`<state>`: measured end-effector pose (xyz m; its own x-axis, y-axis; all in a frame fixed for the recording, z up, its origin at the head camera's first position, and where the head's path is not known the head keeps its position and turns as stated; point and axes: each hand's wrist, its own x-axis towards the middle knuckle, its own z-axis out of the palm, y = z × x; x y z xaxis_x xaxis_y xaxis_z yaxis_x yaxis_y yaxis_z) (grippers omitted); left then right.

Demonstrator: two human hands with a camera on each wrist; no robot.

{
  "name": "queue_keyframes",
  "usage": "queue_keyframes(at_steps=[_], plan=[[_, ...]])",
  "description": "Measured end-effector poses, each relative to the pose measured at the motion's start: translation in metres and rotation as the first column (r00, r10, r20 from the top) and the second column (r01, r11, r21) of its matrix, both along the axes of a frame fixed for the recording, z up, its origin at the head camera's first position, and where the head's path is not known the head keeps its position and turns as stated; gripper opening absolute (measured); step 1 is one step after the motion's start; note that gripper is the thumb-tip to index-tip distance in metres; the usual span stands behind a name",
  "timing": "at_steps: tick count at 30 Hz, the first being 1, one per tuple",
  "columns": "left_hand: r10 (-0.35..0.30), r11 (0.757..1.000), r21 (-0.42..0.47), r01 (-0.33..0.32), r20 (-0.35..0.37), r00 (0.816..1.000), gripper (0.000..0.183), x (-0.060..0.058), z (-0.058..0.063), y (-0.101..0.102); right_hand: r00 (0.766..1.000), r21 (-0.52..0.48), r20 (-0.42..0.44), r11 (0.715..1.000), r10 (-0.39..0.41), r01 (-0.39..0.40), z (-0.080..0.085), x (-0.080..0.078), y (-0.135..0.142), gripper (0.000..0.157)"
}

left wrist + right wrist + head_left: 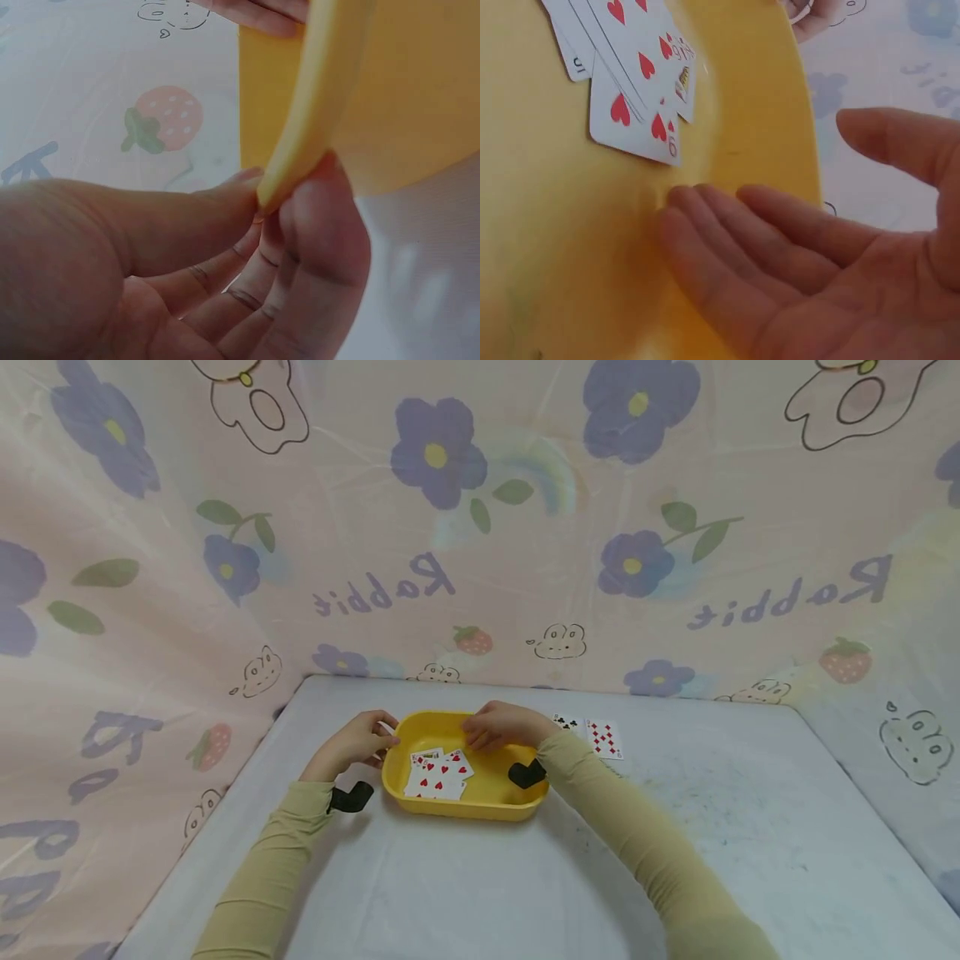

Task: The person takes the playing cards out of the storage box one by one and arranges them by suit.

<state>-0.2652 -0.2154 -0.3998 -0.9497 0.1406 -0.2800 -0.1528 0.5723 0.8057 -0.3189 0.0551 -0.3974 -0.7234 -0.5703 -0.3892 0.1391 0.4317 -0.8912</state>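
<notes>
A yellow oval basin stands on the white table, with several playing cards overlapping in its left part. Hearts show on most of them, among them a six in the right wrist view. My left hand pinches the basin's left rim between thumb and fingers, as the left wrist view shows close up. Over the basin's far side, my right hand reaches inside, right of the cards. Its fingers are extended and the thumb stands apart; nothing is held.
Behind my right wrist, two more face-up cards lie on the table: a clubs card, partly hidden, and a diamonds card. A printed fabric curtain hangs along the back and sides. Black bands sit at both wrists.
</notes>
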Motion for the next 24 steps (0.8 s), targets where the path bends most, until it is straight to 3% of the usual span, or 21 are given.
queue_keyframes(at_steps=[11,20,24], plan=[[-0.022,1.000,0.010,0.022,-0.025,0.999,0.031,0.000,-0.002,-0.002,0.994,0.032,0.109,0.999,0.002,-0.006,-0.014,0.004,-0.023,0.049],[-0.025,1.000,0.005,0.025,-0.028,0.999,0.031,0.000,-0.002,-0.002,0.984,0.028,0.109,0.989,0.143,-0.147,-0.012,0.011,-0.035,0.028],[-0.018,1.000,-0.003,0.018,-0.026,1.000,0.031,0.000,-0.002,-0.001,0.986,0.069,0.091,0.987,0.138,-0.145,-0.013,0.013,-0.037,0.020]])
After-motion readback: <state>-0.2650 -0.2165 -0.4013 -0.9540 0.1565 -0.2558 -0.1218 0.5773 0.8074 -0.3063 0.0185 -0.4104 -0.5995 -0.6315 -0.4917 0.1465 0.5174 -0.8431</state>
